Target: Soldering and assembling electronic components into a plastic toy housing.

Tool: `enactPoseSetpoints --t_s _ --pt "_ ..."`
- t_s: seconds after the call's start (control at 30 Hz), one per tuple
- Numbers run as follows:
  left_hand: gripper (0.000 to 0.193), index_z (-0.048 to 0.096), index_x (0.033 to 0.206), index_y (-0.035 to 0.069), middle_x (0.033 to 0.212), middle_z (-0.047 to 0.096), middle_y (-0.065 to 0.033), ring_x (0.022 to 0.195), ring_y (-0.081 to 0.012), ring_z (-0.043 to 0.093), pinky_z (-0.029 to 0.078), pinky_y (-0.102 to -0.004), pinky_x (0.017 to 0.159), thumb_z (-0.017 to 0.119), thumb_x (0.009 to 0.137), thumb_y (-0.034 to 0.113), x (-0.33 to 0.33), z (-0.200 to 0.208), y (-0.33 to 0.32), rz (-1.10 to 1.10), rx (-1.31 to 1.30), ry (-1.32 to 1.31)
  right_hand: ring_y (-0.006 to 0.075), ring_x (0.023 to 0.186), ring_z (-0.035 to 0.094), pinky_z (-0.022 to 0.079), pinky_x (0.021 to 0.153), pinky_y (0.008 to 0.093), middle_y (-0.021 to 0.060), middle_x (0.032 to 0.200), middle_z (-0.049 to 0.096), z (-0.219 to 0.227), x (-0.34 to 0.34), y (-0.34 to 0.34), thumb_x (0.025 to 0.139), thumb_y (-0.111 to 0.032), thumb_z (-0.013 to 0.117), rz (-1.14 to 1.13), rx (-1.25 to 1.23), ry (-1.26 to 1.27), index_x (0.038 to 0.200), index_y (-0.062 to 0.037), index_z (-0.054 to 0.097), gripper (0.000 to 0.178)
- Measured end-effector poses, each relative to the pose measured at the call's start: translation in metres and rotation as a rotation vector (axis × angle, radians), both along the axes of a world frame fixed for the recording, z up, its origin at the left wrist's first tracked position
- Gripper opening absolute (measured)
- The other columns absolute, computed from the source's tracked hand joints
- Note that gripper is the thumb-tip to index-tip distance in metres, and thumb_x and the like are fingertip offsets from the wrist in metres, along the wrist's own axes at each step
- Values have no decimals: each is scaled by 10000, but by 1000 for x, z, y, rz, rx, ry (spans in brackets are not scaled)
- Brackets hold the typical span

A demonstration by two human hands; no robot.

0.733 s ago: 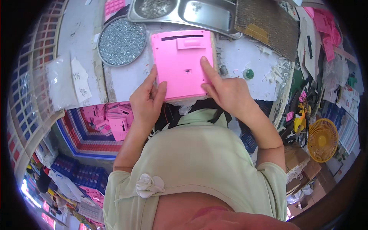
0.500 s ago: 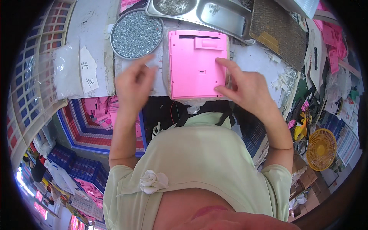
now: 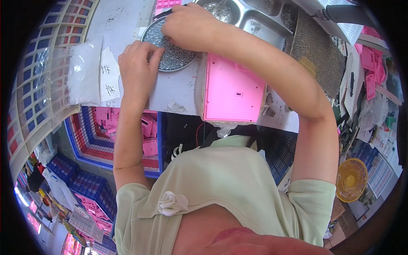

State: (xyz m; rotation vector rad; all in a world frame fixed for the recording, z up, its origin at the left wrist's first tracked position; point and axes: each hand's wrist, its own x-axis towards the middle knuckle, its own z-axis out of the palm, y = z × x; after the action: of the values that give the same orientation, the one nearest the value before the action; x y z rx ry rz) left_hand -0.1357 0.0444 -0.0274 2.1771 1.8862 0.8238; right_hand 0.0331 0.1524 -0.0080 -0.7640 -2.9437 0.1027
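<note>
A round metal dish [image 3: 180,59] full of small silvery screws stands on the worktable. My right hand [image 3: 187,24] reaches across to it, its curled fingers over the far part of the dish; what they hold, if anything, is hidden. At the dish's left rim is my left hand [image 3: 138,61], fingers bent and thumb drawn toward them; nothing in them can be made out. A flat pink plastic panel [image 3: 231,95] lies to the right of the dish near the table's front edge. My right forearm covers its far part, and neither hand touches it.
A steel tray [image 3: 259,29] with compartments holding small metal parts stands behind the panel. To its right is a brown textured board [image 3: 321,55]. A blue-rimmed crate [image 3: 160,140] of pink parts sits below the table at left. A white plastic basket [image 3: 46,85] stands far left.
My right hand has left the pink panel and swung left to the screw dish. My left hand has moved slightly up to the rim. The whole view has shifted a little.
</note>
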Motion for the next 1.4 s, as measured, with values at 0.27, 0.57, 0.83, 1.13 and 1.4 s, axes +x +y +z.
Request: enactPoseSetpoints --t_s 0.27,0.57,0.83,1.13,1.4 --pt "219 615 813 49 793 588 -102 780 -319 583 406 -437 707 694 913 227 39 8 6 -191 52 -166 235 786 631 506 729 356 86 815 681 50 86 -14 842 -160 721 -246 -246 537 848 -48 718 112" --pt "231 594 744 92 749 536 -54 740 -250 560 390 -403 700 725 869 235 86 20 5 -395 134 143 249 752 600 478 695 367 72 774 658 10 189 -71 851 -244 743 -584 -403 562 826 -65 717 182" --pt "261 606 754 99 775 562 -39 764 -244 574 410 -401 721 758 836 294 81 35 5 -465 101 158 201 799 568 460 740 331 32 811 642 11 198 -56 857 -153 762 -301 -304 465 899 -44 709 128" --pt "144 709 897 70 907 681 -68 885 -275 644 440 -408 772 750 849 200 6 14 12 -156 -73 216 301 896 627 492 795 412 86 810 676 29 90 -5 775 -207 721 -2 -192 362 756 -88 711 121" --pt "123 674 853 -13 802 656 -116 704 -267 616 470 -354 659 726 882 95 -9 9 2 -37 -42 -81 260 986 660 515 815 434 79 909 752 -9 -8 22 823 -193 626 140 20 -39 827 -89 783 189"
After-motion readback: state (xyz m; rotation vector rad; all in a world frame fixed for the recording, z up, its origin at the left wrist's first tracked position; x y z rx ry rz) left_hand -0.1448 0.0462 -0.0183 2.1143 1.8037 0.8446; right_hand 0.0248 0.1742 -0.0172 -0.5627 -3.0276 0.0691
